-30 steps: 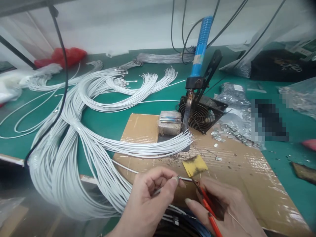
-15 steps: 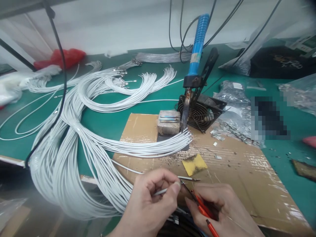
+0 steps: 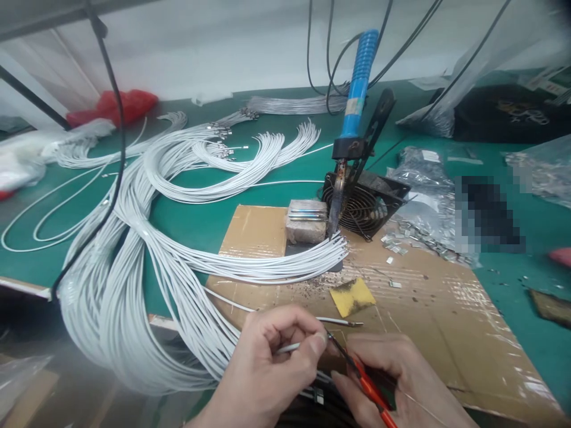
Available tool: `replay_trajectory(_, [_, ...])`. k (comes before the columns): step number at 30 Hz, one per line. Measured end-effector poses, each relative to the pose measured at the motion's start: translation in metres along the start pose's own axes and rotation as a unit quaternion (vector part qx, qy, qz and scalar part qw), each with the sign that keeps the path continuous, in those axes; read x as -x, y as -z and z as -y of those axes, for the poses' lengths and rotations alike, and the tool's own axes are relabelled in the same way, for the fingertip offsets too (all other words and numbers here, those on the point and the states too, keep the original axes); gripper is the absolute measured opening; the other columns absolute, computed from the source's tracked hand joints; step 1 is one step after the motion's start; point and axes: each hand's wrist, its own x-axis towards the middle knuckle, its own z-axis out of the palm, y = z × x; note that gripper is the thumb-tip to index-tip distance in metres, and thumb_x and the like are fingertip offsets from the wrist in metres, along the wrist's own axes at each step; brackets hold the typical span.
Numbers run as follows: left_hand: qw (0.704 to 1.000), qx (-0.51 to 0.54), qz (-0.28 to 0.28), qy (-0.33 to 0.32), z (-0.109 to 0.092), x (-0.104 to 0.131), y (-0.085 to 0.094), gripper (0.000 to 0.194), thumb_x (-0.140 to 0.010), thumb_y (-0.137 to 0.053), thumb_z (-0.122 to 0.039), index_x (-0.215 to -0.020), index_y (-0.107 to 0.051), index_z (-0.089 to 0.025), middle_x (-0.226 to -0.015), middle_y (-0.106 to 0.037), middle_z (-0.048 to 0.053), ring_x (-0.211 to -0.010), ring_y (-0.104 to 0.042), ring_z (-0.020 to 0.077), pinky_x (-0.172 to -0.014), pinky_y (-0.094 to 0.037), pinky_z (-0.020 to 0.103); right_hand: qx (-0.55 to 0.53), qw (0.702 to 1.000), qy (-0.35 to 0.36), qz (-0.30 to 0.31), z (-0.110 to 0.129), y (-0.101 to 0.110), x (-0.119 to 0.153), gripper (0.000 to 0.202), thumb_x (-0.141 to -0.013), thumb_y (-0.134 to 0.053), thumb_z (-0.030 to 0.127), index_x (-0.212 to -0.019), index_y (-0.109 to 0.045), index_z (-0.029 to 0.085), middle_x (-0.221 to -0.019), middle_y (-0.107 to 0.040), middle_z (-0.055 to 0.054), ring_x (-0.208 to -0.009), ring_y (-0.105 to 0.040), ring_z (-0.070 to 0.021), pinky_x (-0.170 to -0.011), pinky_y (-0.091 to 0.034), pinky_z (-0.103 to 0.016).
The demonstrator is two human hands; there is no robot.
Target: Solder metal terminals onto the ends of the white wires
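Note:
My left hand (image 3: 279, 362) is closed in a pinch around a white cable (image 3: 289, 348) near its end. Close by on the right, my right hand (image 3: 397, 377) grips pliers with red handles (image 3: 371, 389). Their dark, narrow jaws (image 3: 339, 346) point at my left fingertips and meet the cable's end there; the exact contact is too small to make out. Just beyond my left fingers, another white cable end (image 3: 336, 321) with a bare tip lies over the cardboard. A thin wire runs across my right hand.
Bundled white cables (image 3: 250, 264) spread across the left side. A blue-handled soldering iron (image 3: 359, 89) stands tip-down beside a grey block (image 3: 306, 221) and a black fan (image 3: 363, 202). A yellow sponge (image 3: 352, 297) lies on the cardboard (image 3: 428, 333). Small metal pieces (image 3: 401, 244) are scattered to the right.
The red handles of the pliers have come closer together in my right hand. My left hand keeps its pinch on the cable. The whole view has shifted slightly.

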Motion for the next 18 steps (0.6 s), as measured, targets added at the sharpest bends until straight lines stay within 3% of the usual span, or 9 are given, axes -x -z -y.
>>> replay_trajectory(3, [1.0, -0.009, 0.012, -0.002, 0.001, -0.001, 0.001, 0.02, -0.075, -0.074, -0.033, -0.067, -0.068, -0.016, -0.057, -0.05, -0.003, -0.057, -0.038, 0.011, -0.055, -0.028, 0.023, 0.02, 0.995, 0.018, 0.092, 0.001, 0.001, -0.003, 0.034, -0.084, -0.056, 0.021, -0.06, -0.032, 0.02, -0.059, -0.031, 0.005, -0.056, -0.029, -0.0101, -0.051, -0.024, -0.024])
replay_trajectory(6, [1.0, -0.009, 0.019, 0.001, 0.001, -0.001, 0.001, 0.021, -0.076, -0.073, -0.034, -0.067, -0.068, -0.016, -0.058, -0.049, -0.003, -0.057, -0.037, 0.011, -0.055, -0.028, 0.023, 0.01, 0.995, 0.025, 0.095, -0.001, 0.0, -0.005, 0.034, -0.081, -0.054, 0.016, -0.061, -0.027, 0.02, -0.058, -0.027, 0.006, -0.054, -0.025, -0.0085, -0.05, -0.019, -0.024])
replay_trajectory(10, [0.999, -0.021, 0.037, -0.003, 0.002, -0.001, 0.003, 0.02, -0.078, -0.074, -0.033, -0.069, -0.07, -0.016, -0.06, -0.051, -0.003, -0.058, -0.039, 0.0114, -0.056, -0.029, 0.023, 0.02, 0.997, 0.036, 0.07, -0.01, -0.003, -0.003, 0.038, -0.082, -0.056, 0.017, -0.06, -0.025, 0.02, -0.057, -0.026, 0.006, -0.053, -0.023, -0.0082, -0.05, -0.017, -0.026])
replay_trajectory(14, [0.998, -0.022, 0.054, -0.013, 0.01, -0.002, 0.01, 0.024, -0.085, -0.073, -0.037, -0.075, -0.076, -0.015, -0.066, -0.059, 0.001, -0.063, -0.045, 0.013, -0.059, -0.035, 0.023, 0.056, 0.998, 0.032, 0.006, -0.021, -0.002, 0.0, 0.043, -0.094, -0.054, 0.027, -0.062, -0.025, 0.021, -0.06, -0.025, 0.004, -0.056, -0.022, -0.01, -0.052, -0.019, -0.027])
replay_trajectory(18, [0.994, 0.009, 0.106, -0.036, 0.019, -0.006, 0.018, 0.03, -0.093, -0.071, -0.044, -0.084, -0.078, -0.017, -0.077, -0.07, 0.003, -0.07, -0.053, 0.0143, -0.065, -0.04, 0.023, 0.097, 0.994, 0.038, -0.024, -0.028, 0.0, 0.001, 0.046, -0.098, -0.056, 0.032, -0.062, -0.03, 0.021, -0.06, -0.032, 0.004, -0.054, -0.03, -0.01, -0.049, -0.024, -0.025])
